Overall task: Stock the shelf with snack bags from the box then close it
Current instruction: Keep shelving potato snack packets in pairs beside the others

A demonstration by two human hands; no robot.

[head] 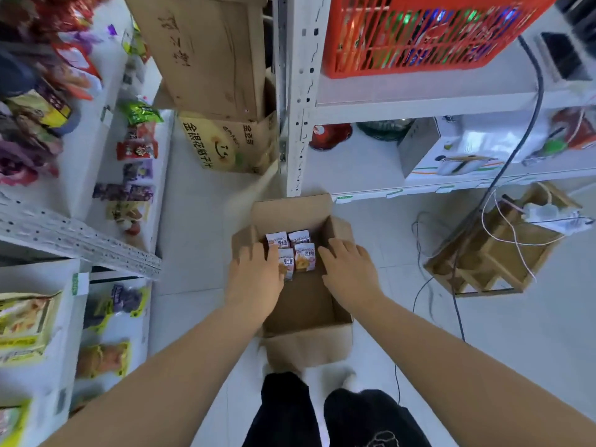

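An open cardboard box (306, 346) stands on the floor in front of my feet, flaps spread. Several small white-and-orange snack bags (304, 254) stand upright at its far end; the near half of the box floor is bare. My left hand (258, 275) reaches into the box on the left, fingers touching the nearest left bag. My right hand (350, 266) reaches in on the right, fingers spread beside the bags, holding nothing. The white shelf (74, 233) with assorted snack packs runs along the left.
A larger open carton (225, 143) with printed lettering stands behind the box. A white metal rack (300, 91) on the right carries a red basket (419, 33). A wooden crate (490, 253) with cables and a power strip sits on the floor at right.
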